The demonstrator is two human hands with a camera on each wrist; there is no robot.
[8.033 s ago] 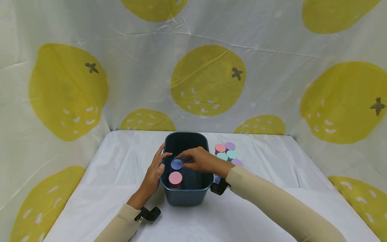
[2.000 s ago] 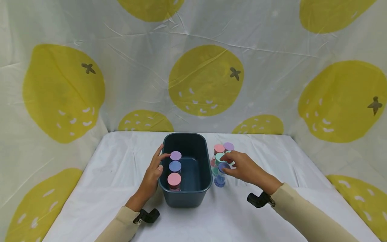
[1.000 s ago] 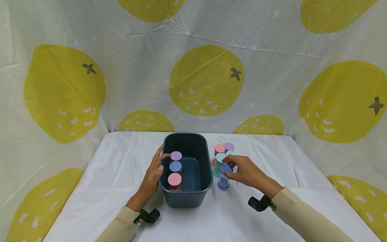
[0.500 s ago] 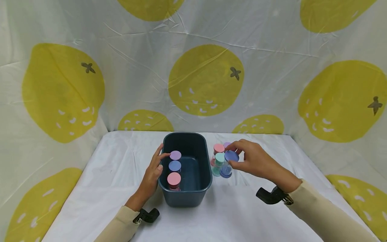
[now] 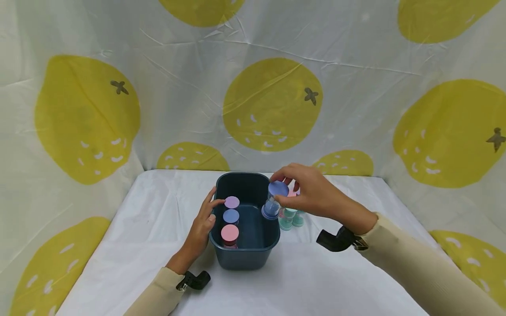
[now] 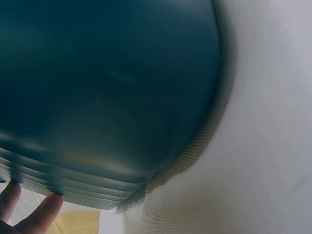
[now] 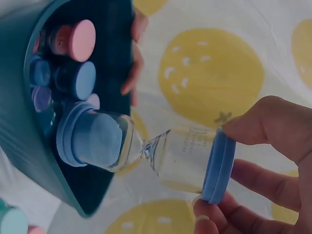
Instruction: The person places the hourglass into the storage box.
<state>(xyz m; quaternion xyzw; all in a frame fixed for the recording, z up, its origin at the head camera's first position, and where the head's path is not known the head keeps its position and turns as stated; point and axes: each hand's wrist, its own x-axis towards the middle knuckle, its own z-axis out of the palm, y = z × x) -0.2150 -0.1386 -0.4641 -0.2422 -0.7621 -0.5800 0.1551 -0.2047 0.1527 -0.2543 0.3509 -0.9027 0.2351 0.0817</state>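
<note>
My right hand [image 5: 312, 193] pinches the top cap of a blue sand timer [image 5: 272, 204] between thumb and fingers. The timer hangs tilted over the right rim of a dark teal bin [image 5: 247, 260], its lower cap over the opening. In the right wrist view its clear glass and blue sand [image 7: 102, 139] show. Along the bin's left wall stand a pink-capped timer [image 5: 229, 233], a blue-capped timer [image 5: 231, 217] and a purple-capped timer [image 5: 232, 202]. My left hand [image 5: 199, 228] rests against the bin's left side, fingers extended at the rim; in the left wrist view two fingertips [image 6: 46, 207] touch the wall.
Right of the bin, several more sand timers stand on the white cloth, including mint ones [image 5: 286, 221] and a pink one [image 5: 292, 193], partly hidden by my right hand. A lemon-print curtain [image 5: 272, 105] encloses the back and sides.
A purple-capped timer has joined the pink and blue ones in the bin. My right hand has lifted another blue timer from the group and carried it left over the bin. The left hand stays put.
</note>
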